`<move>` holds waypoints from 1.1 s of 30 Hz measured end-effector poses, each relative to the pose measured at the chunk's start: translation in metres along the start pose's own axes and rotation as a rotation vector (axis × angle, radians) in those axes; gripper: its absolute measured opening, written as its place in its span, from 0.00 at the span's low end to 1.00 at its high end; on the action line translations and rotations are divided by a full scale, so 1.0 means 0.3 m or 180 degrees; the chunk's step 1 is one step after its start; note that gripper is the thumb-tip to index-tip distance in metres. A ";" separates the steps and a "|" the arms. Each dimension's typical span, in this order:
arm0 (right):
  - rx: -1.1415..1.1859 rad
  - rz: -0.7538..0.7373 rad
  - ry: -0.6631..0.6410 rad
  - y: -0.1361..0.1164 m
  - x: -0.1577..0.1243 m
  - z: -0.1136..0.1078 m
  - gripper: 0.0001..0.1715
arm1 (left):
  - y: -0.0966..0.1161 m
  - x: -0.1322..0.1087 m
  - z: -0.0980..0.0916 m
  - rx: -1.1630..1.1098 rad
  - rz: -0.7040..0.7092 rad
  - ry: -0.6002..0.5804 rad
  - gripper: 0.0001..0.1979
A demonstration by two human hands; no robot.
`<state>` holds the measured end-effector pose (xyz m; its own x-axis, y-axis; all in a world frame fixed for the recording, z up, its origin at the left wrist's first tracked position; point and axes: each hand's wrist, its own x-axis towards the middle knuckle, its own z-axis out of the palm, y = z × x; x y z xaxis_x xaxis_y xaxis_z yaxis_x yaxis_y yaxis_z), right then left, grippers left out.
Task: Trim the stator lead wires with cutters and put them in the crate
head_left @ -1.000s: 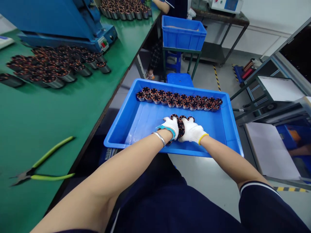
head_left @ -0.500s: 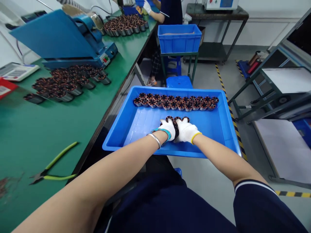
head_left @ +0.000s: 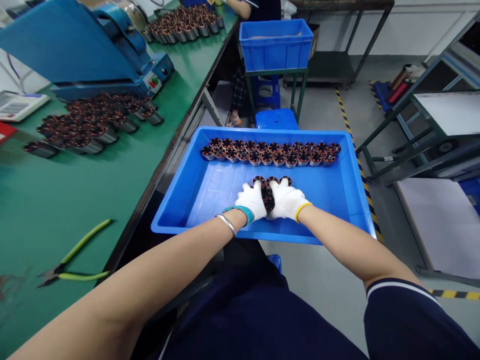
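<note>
In the blue tray (head_left: pixel 219 192), several motor stators (head_left: pixel 267 195) with dark, copper-wound tops stand in a small cluster near the middle. My left hand (head_left: pixel 250 201), in a white glove with a teal cuff, presses on the cluster's left side with curled fingers. From the right side, my right hand (head_left: pixel 288 201), gloved in white with a yellow cuff, closes around the same cluster. My palms and fingers hide part of it. Behind them, two rows of upright stators (head_left: pixel 267 156) run along the tray's far wall.
The green workbench (head_left: pixel 75 192) at left holds green-handled cutters (head_left: pixel 73 257), a stator pile (head_left: pixel 82 122), a blue machine (head_left: pixel 97 55) and another pile (head_left: pixel 183 22). A blue bin (head_left: pixel 275 50) and stool (head_left: pixel 276 119) stand beyond the tray. A co-worker's arm (head_left: pixel 240 7) shows behind.
My left hand has shifted slightly left, exposing more stators between my hands. My right hand stays in nearly the same place on the cluster. The camera view has tilted a little downward.
</note>
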<state>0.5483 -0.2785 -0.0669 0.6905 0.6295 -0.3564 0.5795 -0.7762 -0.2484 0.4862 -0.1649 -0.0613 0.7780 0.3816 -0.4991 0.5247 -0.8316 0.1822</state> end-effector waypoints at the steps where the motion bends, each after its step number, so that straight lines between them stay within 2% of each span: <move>1: -0.0031 0.0016 -0.0015 -0.002 0.001 -0.005 0.64 | 0.000 -0.002 0.004 -0.0031 -0.0025 0.0069 0.50; 6: -0.0248 0.0076 -0.0170 -0.005 0.013 -0.024 0.70 | -0.019 0.002 0.005 -0.0168 0.0058 0.0214 0.48; 10: -0.0328 0.0094 -0.0163 0.000 0.026 -0.018 0.70 | -0.021 0.015 -0.006 -0.0236 0.0117 0.0105 0.59; 12: -0.0359 0.0108 -0.0155 0.001 0.029 -0.016 0.70 | -0.010 0.014 -0.007 -0.0236 0.0080 0.0086 0.61; 17: -0.0355 0.0085 -0.0215 0.001 0.026 -0.023 0.73 | 0.007 -0.007 -0.003 -0.0146 0.0044 0.0216 0.52; 26: -0.0403 0.0166 -0.0212 -0.002 0.038 -0.019 0.73 | -0.011 0.034 -0.016 -0.0346 0.0136 0.0006 0.52; 33: -0.0146 0.0180 0.0034 -0.011 0.007 -0.012 0.66 | -0.038 0.030 0.006 -0.0546 0.0241 0.0143 0.47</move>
<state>0.5492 -0.2744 -0.0636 0.7271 0.5851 -0.3591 0.5584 -0.8083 -0.1866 0.4866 -0.1528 -0.0694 0.8302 0.3413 -0.4408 0.5122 -0.7790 0.3616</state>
